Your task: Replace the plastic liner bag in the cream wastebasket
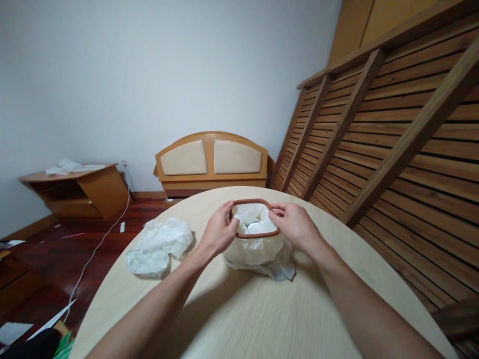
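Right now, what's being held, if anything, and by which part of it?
A bag-lined bin, by its brown rim: left hand on the left side, right hand on the right.

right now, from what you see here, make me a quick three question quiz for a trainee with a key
1. True or false: the left hand and the right hand both hold the brown rim.
2. What lies on the table to the left of the brown rim?
a) a green cup
b) a crumpled white plastic sheet or bag
c) a pair of scissors
3. Fill in: the headboard beyond the table has ____ cream panels.

Key: 1 true; 2 b; 3 two
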A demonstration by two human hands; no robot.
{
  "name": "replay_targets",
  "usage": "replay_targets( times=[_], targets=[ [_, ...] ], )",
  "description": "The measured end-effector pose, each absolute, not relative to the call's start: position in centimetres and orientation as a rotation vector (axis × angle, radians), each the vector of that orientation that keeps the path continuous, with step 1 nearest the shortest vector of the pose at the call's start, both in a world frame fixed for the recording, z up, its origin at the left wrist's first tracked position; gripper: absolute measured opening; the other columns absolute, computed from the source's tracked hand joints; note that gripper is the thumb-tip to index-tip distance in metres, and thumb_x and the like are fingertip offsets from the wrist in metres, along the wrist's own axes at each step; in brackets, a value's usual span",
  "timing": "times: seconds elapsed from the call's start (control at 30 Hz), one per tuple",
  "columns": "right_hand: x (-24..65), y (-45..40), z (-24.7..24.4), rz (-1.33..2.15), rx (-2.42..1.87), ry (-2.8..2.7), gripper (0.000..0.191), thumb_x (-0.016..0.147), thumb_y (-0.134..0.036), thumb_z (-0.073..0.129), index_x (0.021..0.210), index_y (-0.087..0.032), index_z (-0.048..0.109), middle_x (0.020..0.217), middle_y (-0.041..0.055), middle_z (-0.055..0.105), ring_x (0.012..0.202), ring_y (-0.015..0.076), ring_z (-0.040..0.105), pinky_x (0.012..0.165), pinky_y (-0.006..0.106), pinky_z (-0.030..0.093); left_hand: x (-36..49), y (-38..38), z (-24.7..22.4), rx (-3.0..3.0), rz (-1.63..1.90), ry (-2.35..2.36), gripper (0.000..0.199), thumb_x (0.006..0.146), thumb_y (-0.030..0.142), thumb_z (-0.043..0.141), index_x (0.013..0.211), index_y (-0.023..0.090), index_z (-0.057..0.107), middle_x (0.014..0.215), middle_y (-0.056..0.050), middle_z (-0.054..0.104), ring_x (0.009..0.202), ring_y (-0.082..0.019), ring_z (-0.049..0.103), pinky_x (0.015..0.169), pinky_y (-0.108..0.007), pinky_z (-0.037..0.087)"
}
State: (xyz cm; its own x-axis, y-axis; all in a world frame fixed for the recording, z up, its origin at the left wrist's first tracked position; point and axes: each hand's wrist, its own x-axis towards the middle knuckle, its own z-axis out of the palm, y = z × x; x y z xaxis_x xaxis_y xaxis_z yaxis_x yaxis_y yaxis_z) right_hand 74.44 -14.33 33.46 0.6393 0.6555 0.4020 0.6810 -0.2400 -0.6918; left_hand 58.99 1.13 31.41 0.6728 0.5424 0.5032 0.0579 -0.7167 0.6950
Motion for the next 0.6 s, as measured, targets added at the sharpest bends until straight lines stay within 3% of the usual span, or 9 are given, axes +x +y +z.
replay_targets(
  times=[0.37,0.6],
  targets=[
    [73.93,-14.71,34.01,-0.025,-1.939,-1.158,0.030,0.086,-0.022,0.057,0.105,-0.025,0.079,0.083,0.0034,0.079,0.075,0.0217,0.073,0.066,0.027,0.052,58.58,0.63,32.20,2.302,0.907,0.523,0.055,0.081,0.016,0.051,0.134,0.007,0.060,0.145,-0.017,0.055,0.136,-0.030,0.051,0.117,-0.045,0.037],
    [74.28,-14.71,34.02,0.017,-1.946,-1.117,0.034,0.088,-0.028,0.059,0.117,-0.021,0.075,0.095,0.0071,0.080,0.084,0.0244,0.075,0.072,0.030,0.055,58.78,0.96,31.84,2.312,0.892,0.536,0.054,0.082,0.017,0.050,0.134,0.007,0.060,0.144,-0.017,0.057,0.135,-0.029,0.052,0.116,-0.044,0.038]
  ],
)
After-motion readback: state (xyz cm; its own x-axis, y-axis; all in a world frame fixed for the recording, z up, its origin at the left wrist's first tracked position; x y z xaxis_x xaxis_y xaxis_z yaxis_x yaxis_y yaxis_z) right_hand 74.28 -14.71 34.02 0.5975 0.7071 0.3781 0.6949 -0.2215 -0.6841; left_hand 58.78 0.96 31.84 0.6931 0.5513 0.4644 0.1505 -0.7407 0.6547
